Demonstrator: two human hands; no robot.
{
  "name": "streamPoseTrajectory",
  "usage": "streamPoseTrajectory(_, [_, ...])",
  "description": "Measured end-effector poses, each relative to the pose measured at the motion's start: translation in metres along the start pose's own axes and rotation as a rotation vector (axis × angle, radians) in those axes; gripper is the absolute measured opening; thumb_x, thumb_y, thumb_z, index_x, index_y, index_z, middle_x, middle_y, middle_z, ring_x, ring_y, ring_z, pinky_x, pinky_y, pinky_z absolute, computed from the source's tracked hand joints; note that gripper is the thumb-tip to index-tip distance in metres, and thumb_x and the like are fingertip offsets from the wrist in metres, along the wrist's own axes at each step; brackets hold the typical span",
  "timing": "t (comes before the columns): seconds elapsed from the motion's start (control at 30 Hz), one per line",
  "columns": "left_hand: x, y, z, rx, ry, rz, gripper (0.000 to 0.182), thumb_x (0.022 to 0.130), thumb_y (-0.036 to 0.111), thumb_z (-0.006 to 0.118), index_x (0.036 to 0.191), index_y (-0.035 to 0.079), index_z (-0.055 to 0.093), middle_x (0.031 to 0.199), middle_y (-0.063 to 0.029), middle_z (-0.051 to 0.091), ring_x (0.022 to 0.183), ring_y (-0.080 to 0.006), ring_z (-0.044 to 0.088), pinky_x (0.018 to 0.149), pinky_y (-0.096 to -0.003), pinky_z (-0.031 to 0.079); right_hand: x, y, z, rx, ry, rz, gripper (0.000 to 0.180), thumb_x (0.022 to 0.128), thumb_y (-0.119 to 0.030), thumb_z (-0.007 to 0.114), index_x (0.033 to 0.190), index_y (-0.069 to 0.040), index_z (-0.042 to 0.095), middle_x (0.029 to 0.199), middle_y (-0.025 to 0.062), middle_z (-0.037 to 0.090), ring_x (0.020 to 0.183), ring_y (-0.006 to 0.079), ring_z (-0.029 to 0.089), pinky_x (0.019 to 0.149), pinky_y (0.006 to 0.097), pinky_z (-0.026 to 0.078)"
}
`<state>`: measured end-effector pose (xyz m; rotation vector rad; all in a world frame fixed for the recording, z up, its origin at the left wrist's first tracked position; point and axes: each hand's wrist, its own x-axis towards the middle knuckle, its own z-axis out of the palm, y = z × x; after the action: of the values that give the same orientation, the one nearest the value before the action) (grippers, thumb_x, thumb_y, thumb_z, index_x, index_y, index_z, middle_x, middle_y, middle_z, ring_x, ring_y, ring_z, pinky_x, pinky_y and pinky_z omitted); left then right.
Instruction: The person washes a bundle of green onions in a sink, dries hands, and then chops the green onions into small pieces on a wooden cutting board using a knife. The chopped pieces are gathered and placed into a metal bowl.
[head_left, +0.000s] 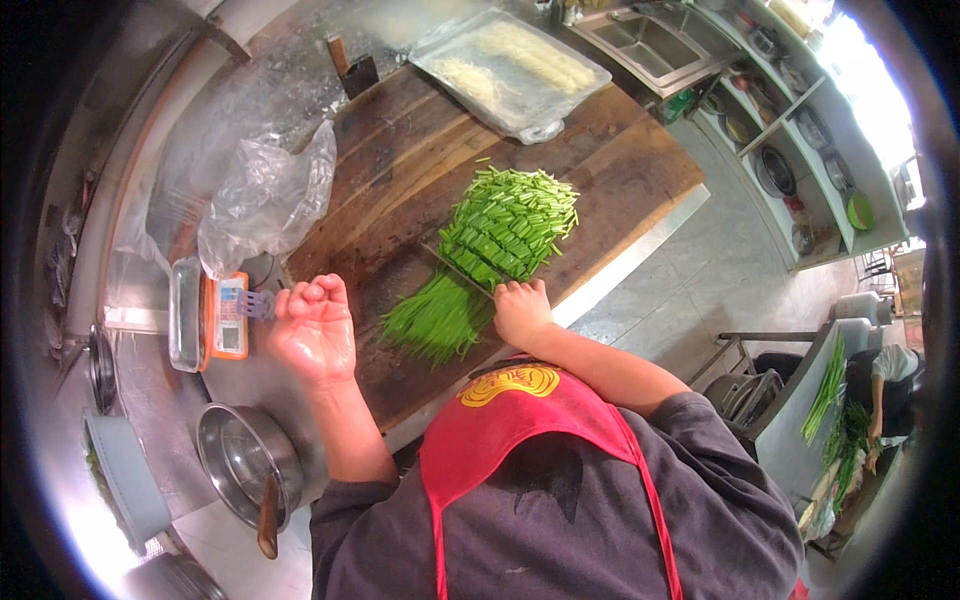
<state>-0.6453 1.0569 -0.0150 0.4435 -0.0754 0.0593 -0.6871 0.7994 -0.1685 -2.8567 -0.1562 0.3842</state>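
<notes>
My right hand (523, 311) grips a knife (459, 271) whose blade, seen nearly edge-on, stands in a bunch of green chives. Its handle is hidden in my fist. Beyond the blade lie short cut chive pieces (514, 217) in rows, and nearer me are the long uncut chives (439, 315). All rest on a thick wooden chopping board (390, 195). My left hand (315, 330) is raised left of the chives, palm up and wet, fingers loosely curled, with nothing in it. Close to its fingertips is a purple-grey plastic piece (255, 304).
A plastic-lined tray of noodles (517, 64) sits on the board's far edge, near a cleaver (356, 71). On the left are a plastic bag (266, 199), an orange device with a label (229, 315) and a steel pot (232, 457). Far right, another person (889, 390) handles greens.
</notes>
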Motion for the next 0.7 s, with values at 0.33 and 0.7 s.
streamPoseTrajectory(0.33, [0.003, -0.008, -0.024, 0.072, -0.011, -0.001, 0.011, 0.075, -0.005, 0.061, 0.077, 0.006, 0.061, 0.078, -0.0110, 0.066, 0.085, -0.0282, 0.065, 0.098, -0.0444, 0.049, -0.001, 0.002, 0.000, 0.085, -0.036, 0.002, 0.028, 0.084, -0.011, 0.062, 0.109, 0.000, 0.061, 0.109, 0.0173, 0.067, 0.108, 0.0339, 0.065, 0.090, 0.0459, 0.054])
streamPoseTrajectory(0.7, [-0.040, -0.142, -0.129, 2.389, -0.345, -0.243, 0.137, 0.055, 0.070, 0.084, 0.153, -0.008, 0.027, 0.161, -0.0288, 0.024, 0.151, -0.0409, 0.021, 0.121, -0.0582, 0.014, 0.011, 0.005, -0.007, 0.197, -0.095, 0.053, 0.024, 0.083, -0.015, 0.063, 0.098, 0.003, 0.061, 0.089, 0.0295, 0.070, 0.083, 0.0453, 0.070, 0.076, 0.0525, 0.058])
